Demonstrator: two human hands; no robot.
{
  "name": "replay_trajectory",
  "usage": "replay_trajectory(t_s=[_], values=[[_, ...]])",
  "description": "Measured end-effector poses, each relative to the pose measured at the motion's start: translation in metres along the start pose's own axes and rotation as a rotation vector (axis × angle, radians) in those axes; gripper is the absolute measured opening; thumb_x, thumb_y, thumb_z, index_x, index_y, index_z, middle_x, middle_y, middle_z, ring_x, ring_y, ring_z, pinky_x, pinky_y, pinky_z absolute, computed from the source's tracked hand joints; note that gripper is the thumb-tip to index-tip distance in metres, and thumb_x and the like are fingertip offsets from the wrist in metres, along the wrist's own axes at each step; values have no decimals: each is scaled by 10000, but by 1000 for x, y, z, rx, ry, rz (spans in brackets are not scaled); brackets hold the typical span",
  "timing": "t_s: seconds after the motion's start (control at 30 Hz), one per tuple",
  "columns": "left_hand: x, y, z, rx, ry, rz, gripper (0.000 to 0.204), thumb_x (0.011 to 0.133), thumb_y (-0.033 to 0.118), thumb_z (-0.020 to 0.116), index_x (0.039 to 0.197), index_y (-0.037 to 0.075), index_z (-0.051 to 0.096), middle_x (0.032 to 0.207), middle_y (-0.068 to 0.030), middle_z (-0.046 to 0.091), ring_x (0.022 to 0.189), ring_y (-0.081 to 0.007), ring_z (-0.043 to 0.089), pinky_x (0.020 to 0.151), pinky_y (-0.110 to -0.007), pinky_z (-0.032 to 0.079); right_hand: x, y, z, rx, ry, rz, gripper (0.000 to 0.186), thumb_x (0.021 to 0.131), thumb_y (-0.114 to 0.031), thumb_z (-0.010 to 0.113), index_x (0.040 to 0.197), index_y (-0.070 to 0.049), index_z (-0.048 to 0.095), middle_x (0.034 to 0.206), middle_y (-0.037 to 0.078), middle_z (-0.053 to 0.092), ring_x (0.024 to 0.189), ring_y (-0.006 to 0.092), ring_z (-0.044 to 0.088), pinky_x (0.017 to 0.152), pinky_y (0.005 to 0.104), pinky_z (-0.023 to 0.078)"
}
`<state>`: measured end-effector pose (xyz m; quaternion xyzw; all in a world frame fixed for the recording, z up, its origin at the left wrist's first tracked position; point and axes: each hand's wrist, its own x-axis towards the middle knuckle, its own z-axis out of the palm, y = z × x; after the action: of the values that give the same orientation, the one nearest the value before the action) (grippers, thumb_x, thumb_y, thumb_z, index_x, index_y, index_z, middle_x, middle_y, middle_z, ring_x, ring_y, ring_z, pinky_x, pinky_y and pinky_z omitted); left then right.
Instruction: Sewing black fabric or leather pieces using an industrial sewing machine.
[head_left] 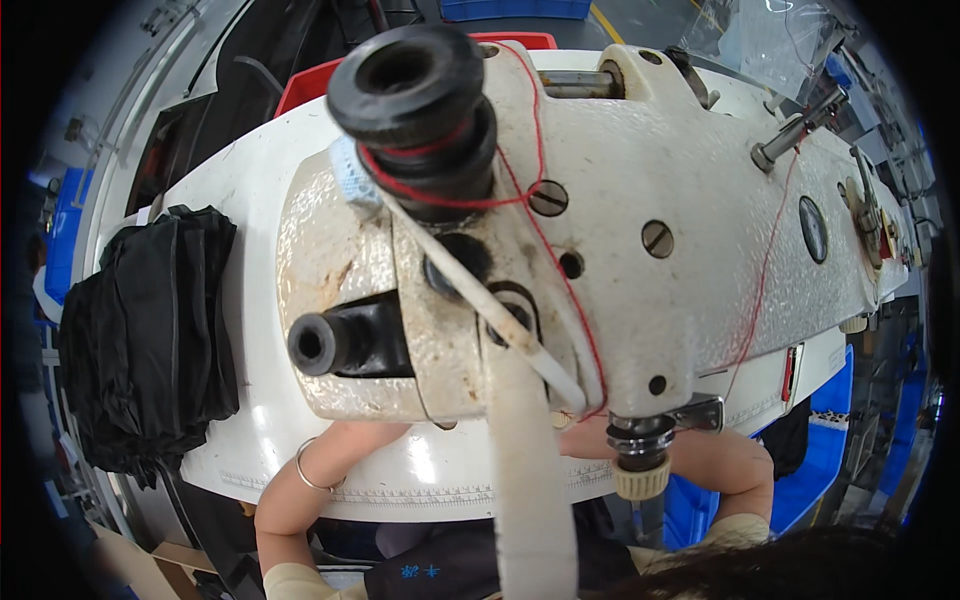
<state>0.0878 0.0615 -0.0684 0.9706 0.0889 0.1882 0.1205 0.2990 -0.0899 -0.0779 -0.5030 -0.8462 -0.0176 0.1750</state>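
A white sewing machine fills the middle of the head view, close up. Red thread loops round the black knob on its top and runs down its front. My left hand reaches in under the machine head from the left, a bracelet on that forearm. From the right, my right hand comes in below the head, behind the tension dial. The machine hides the fingers of both hands and whatever they touch.
A pile of folded black fabric lies on the left of the white table. A ruler strip runs along the table's near edge. Blue bins stand at the right, and a red tray is behind the machine.
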Motion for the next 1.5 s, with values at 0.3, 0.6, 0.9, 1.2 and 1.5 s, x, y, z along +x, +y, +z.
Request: replay_trajectory(t_s=[0.3, 0.6, 0.9, 1.2, 1.5], values=[[0, 13, -4, -41, -72, 4, 326, 754, 85, 621, 1075, 46, 659, 1021, -180, 652, 1005, -361, 595, 918, -442, 446, -10, -3, 20, 31, 62, 7, 98, 649, -97, 607, 743, -78, 587, 682, -14, 434, 600, 111, 513, 390, 254, 425], [3, 15, -7, -502, -282, -254, 366, 832, 190, 615, 1183, 86, 629, 1176, -159, 615, 1174, -343, 529, 1014, -431, 397, -11, -4, 18, 290, 92, 227, 127, 829, -111, 588, 723, -47, 616, 751, 52, 572, 690, 202, 604, 487, 347, 483], [10, 21, -6, -217, -154, -104, 453, 595, -63, 617, 1042, -19, 677, 986, -184, 649, 935, -334, 636, 800, -420, 533, 12, 30, 10, 872, 373, 577, 218, 825, -120, 601, 1021, -41, 654, 1000, 138, 643, 928, 317, 614, 779, 415, 497], [23, 10, -5, -99, -13, -72, 365, 663, -11, 658, 1026, 20, 680, 963, -142, 654, 926, -328, 625, 804, -414, 516, 14, 5, -5, 117, 138, 264, 257, 774, -157, 636, 996, -30, 651, 1019, 146, 647, 931, 331, 627, 800, 418, 513], [36, 2, -20, 114, 92, -226, 296, 765, 102, 667, 1062, 96, 671, 1082, -108, 639, 1065, -319, 569, 956, -443, 432, 24, 22, 0, -12, 141, 351, 312, 758, -121, 636, 1057, -38, 667, 989, 100, 660, 902, 260, 638, 767, 389, 516]])
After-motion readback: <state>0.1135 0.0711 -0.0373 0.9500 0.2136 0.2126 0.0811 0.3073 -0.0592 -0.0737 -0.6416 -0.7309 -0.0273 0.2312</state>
